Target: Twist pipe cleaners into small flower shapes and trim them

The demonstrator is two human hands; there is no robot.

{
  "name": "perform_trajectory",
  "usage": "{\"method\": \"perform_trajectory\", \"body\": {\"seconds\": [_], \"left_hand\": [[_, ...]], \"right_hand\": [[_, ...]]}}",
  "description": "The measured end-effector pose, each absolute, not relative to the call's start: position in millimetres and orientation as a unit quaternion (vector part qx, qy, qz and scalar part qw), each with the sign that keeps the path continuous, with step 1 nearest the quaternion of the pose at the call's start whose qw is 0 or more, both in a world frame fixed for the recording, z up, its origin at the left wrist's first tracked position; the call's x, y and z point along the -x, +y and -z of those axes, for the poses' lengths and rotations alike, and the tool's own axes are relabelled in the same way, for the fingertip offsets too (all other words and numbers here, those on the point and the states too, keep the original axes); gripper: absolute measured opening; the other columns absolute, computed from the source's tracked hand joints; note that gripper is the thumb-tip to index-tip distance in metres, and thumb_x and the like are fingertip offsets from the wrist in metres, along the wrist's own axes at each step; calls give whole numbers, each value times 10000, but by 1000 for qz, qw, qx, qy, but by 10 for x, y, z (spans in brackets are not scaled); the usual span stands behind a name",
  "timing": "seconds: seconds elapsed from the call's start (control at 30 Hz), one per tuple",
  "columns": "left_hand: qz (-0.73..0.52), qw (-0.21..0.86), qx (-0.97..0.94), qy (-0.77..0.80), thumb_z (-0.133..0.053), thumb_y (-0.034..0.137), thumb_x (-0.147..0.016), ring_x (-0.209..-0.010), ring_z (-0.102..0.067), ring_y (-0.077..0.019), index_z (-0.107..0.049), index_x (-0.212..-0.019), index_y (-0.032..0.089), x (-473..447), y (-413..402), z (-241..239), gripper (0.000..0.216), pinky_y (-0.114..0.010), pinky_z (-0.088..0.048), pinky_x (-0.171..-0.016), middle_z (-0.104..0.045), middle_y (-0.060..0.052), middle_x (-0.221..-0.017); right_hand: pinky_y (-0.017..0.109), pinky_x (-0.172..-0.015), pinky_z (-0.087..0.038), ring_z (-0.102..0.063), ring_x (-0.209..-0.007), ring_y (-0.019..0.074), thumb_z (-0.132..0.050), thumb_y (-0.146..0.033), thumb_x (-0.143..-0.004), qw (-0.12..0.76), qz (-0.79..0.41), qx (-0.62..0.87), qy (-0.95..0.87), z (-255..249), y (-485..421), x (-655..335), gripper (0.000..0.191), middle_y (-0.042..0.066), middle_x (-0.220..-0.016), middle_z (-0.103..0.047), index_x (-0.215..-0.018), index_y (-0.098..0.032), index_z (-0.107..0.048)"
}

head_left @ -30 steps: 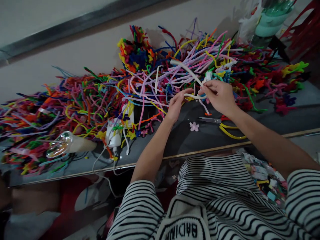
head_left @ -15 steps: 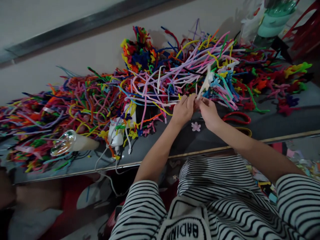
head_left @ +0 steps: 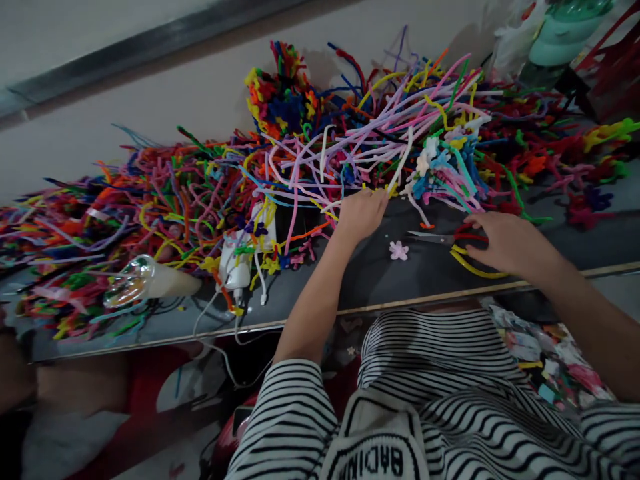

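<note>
My left hand [head_left: 364, 215] is closed in a pinch on a white pipe cleaner [head_left: 403, 160], which slants up and to the right from the fingers. My right hand [head_left: 505, 243] is at the scissors [head_left: 467, 235], thumb and forefinger apart on either side of the red handle. The scissors lie on the dark tabletop with blades pointing left; one handle is red, the other yellow. A small pink flower [head_left: 399, 251] of pipe cleaner lies between the hands. Right of the left hand, a bunch of blue, white and pink pipe-cleaner flowers [head_left: 440, 167] rests on the heap.
A long heap of coloured pipe cleaners [head_left: 175, 187] lines the wall. Left of my arm are a white charger [head_left: 236, 263] with cables and a clear-topped cup [head_left: 165, 280] on its side. A mint-green container [head_left: 557, 37] stands at the far right. Scraps [head_left: 555, 353] lie below the table's edge.
My right hand has left the white pipe cleaner and moved right to the scissors. My left hand keeps its pinch on the pipe cleaner. The scissor blades now show.
</note>
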State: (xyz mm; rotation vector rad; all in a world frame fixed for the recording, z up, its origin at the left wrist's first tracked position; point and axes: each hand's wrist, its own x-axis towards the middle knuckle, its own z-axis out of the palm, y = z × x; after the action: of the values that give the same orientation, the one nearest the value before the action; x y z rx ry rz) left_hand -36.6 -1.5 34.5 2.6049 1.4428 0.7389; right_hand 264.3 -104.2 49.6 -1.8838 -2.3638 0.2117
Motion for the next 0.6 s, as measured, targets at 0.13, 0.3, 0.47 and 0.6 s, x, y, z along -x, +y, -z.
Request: {"method": "perform_trajectory", "body": {"seconds": [0.13, 0.3, 0.47, 0.6], "left_hand": [[-253, 35, -856, 448, -400, 373, -1037, -777, -603, -214, -684, -857, 203, 413, 2, -344, 377, -311, -385, -696, -676, -95, -801], [-265, 52, -853, 448, -448, 375, -1025, -755, -596, -202, -701, -839, 222, 468, 82, -252, 350, -299, -373, -691, -695, -71, -788], [-303, 22, -828, 472, -502, 446, -1008, -736, -571, -209, -742, -848, 233, 529, 156, -161, 359, -305, -375, -697, -641, -68, -719], [-337, -21, -802, 493, -450, 478, -1027, -736, -570, -207, -782, -948, 225, 575, 164, -162, 425, -303, -377, -701, -631, -80, -729]], "right_hand": [[418, -897, -523, -689, -1065, 341, -564, -239, -866, -22, -68, 618, -783, -439, -1061, -2774, 540, 191, -1211, -703, -1395, -130, -568], [444, -971, -506, -647, -1153, 366, -535, -334, -955, -15, -65, 592, -803, -508, -1086, -2829, 456, 229, -1248, -682, -1338, -106, -633], [431, -1065, -485, -622, -1260, 369, -606, -337, -905, -31, -97, 565, -819, -417, -1202, -3013, 530, 245, -1388, -629, -1364, -71, -610], [408, -887, -529, -693, -1064, 323, -618, -267, -824, -69, -115, 576, -806, -410, -1223, -3031, 472, 191, -1228, -694, -1275, -131, -597]]}}
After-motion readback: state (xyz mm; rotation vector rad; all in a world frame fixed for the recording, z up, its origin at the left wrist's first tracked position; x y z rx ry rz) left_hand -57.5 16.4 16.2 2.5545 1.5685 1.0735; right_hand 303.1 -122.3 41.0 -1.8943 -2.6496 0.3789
